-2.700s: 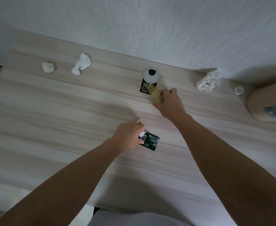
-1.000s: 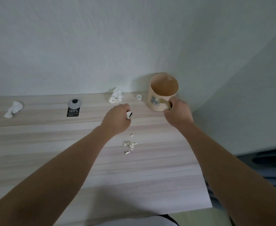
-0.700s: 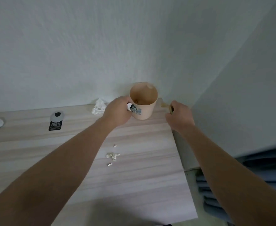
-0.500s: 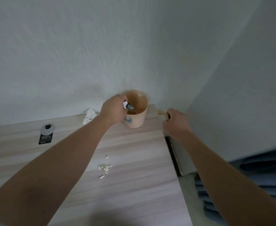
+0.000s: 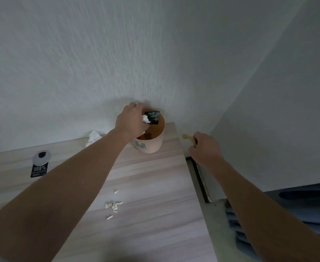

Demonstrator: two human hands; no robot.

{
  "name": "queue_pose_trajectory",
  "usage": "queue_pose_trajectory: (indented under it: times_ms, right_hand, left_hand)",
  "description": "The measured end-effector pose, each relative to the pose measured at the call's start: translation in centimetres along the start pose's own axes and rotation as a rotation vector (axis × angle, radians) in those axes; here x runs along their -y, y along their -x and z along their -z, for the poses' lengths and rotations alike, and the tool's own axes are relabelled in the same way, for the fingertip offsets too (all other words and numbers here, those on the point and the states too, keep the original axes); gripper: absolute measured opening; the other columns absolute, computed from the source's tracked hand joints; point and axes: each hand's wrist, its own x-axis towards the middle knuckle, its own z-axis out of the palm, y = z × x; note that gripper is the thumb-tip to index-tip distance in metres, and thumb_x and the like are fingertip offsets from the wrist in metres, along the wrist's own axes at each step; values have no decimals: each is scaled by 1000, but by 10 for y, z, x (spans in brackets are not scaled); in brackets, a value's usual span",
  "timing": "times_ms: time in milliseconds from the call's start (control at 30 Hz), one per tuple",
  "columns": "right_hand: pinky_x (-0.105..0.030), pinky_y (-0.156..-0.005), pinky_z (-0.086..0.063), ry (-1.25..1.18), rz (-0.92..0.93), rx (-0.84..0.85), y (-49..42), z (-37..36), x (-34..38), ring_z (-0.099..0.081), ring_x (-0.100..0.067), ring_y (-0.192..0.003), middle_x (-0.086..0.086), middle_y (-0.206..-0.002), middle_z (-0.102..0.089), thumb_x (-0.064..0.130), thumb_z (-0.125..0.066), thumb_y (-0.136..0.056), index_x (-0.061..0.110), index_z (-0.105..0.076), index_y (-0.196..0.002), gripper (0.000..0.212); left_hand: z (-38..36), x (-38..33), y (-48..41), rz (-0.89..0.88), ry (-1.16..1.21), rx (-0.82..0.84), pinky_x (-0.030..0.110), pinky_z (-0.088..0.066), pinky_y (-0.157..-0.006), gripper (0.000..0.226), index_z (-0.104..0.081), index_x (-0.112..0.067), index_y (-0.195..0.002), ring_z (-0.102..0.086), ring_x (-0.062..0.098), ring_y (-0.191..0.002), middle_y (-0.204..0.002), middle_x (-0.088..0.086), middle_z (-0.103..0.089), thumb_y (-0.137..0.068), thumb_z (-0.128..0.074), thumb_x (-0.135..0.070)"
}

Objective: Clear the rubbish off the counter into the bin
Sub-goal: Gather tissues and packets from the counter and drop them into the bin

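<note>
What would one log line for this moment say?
left hand: wrapper over bin | right hand: holds scrap | counter: crumbs, tag, tissue

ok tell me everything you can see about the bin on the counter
The bin is a small round peach cup-like tub, plastic by its look, standing upright at the counter's far right corner against the wall. A dark label shows on its front. Its open mouth shows a brown inside. The left hand hovers over the rim, holding a green packet and white scrap above the opening.
</note>
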Motion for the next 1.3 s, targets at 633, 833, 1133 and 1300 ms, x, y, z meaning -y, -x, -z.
queue_pose_trajectory:
  times_ms: [633, 833, 1133, 1300]
  right_hand:
    - [-31, -63, -30, 1, 96, -42, -23, 11, 28, -44, -24, -72, -4, -83, -45, 13, -57, -80, 14, -48, -83, 10]
    - [-31, -68, -36, 61, 221, 16, -44, 9, 75, -48, -26, -79, -6, -94, -41, 12, -55, -82, 15, -47, -87, 9]
    - [-31, -74, -45, 90, 319, 89, -78, -9, 130, -54, -24, -94, -8, -118, -48, 8, -67, -76, 14, -44, -130, 58]
    - [-37, -86, -51, 65, 371, 63, -89, -23, 141, -54, -28, -107, -10, -128, -46, 22, -72, -79, 18, -36, -139, 70]
  left_hand:
    - [23, 34, 31, -102, -32, 3, 42, -34, -107, 59, -37, -11, -141, -40, 33, -131, -144, 13, -43, -91, -56, -35]
    - [39, 63, 50, -34, -83, -36, 41, -27, -114, 60, -32, -14, -146, -32, 31, -139, -152, 13, -34, -93, -53, -35]
    - [49, 109, 75, 35, -108, -73, 42, -33, -111, 61, -37, -12, -143, -38, 32, -134, -146, 13, -42, -89, -57, -32]
    - [46, 122, 80, 38, -103, -66, 44, -33, -111, 61, -37, -12, -143, -38, 32, -135, -147, 14, -41, -89, -57, -33]
